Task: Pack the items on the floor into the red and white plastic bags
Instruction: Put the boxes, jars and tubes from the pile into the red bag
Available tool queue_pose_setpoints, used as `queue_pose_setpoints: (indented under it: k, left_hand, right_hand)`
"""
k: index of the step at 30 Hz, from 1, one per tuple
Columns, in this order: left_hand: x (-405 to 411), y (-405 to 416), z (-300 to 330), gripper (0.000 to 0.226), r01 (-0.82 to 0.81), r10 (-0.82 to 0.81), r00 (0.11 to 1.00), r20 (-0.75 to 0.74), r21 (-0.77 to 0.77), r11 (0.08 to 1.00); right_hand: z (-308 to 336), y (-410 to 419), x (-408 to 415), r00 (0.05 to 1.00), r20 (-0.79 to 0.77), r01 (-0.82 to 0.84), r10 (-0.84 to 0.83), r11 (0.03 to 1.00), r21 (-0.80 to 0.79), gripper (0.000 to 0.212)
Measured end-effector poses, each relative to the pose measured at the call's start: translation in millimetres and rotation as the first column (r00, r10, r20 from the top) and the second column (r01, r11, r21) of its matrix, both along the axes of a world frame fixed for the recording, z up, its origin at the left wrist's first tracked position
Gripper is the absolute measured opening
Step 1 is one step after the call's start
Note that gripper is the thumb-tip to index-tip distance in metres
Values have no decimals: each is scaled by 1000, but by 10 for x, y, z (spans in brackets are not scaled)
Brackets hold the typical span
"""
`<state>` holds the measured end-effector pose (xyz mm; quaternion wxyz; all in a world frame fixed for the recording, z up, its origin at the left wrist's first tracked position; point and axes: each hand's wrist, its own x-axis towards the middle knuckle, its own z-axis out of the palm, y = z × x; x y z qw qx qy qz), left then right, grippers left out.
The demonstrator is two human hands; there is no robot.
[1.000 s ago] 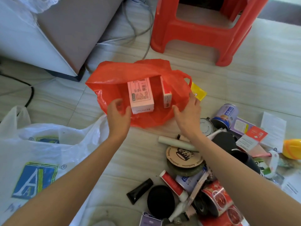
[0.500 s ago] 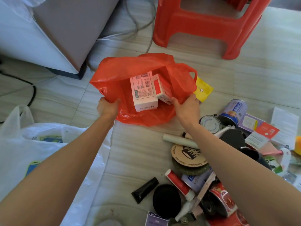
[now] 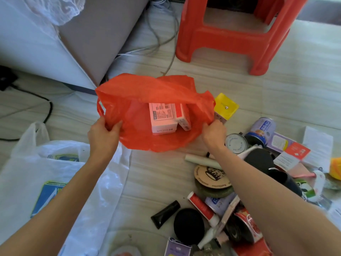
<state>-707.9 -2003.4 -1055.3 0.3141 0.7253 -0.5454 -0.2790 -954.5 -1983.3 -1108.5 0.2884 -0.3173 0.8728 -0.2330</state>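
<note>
A red plastic bag (image 3: 147, 91) lies open on the floor ahead of me. My left hand (image 3: 103, 133) pinches its left rim and my right hand (image 3: 215, 133) grips its right rim, holding the mouth apart. Inside stand a pink and white box (image 3: 162, 119) and a smaller red and white box (image 3: 183, 119) leaning against it. A white plastic bag (image 3: 46, 182) with a blue and yellow logo lies flat at my lower left. A pile of loose items (image 3: 230, 182) covers the floor at my right: tins, tubes, round lids, cartons.
A red plastic stool (image 3: 230, 34) stands at the back right. A grey and white furniture corner (image 3: 83, 43) sits at the back left, with cables (image 3: 162, 39) trailing beside it. A yellow packet (image 3: 226, 106) lies just right of the red bag.
Both hands have shifted out to the red bag's rims and pulled its mouth wider. The far rim has risen and the two boxes have settled upright inside.
</note>
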Motion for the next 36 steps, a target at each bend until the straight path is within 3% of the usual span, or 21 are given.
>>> queue_pose_setpoints:
  k: [4, 7, 11, 15, 23, 26, 30, 36]
  left_hand:
    - [63, 198, 65, 15, 39, -42, 998, 50, 55, 998]
    - [118, 306, 15, 23, -21, 20, 998, 53, 21, 1000]
    - [82, 269, 145, 18, -43, 46, 998, 40, -71, 997]
    - [75, 16, 410, 24, -51, 45, 997, -62, -114, 992]
    - [90, 128, 707, 40, -43, 36, 999, -36, -208, 977]
    - [85, 127, 630, 33, 14, -18, 1000, -23, -157, 988]
    - [28, 149, 436, 31, 90, -96, 990, 101, 67, 994]
    - [17, 678, 25, 21, 158, -181, 976, 118, 183, 970]
  right_hand:
    - [-4, 59, 56, 997, 73, 25, -20, 997, -69, 36]
    - [160, 218, 17, 996, -3, -86, 87, 975, -203, 26]
    - [533, 243, -92, 984, -126, -166, 129, 922, -350, 30]
    - [822, 76, -11, 980, -162, -178, 112, 853, -490, 25]
    - [1138, 57, -16, 988, -150, -74, -38, 736, -673, 29]
    - [1113, 32, -77, 991, -133, -74, -9, 797, -600, 27]
    - [870, 52, -84, 994, -62, -110, 94, 930, -352, 28]
    - [519, 461, -28, 946, -122, -315, 300, 940, -132, 17]
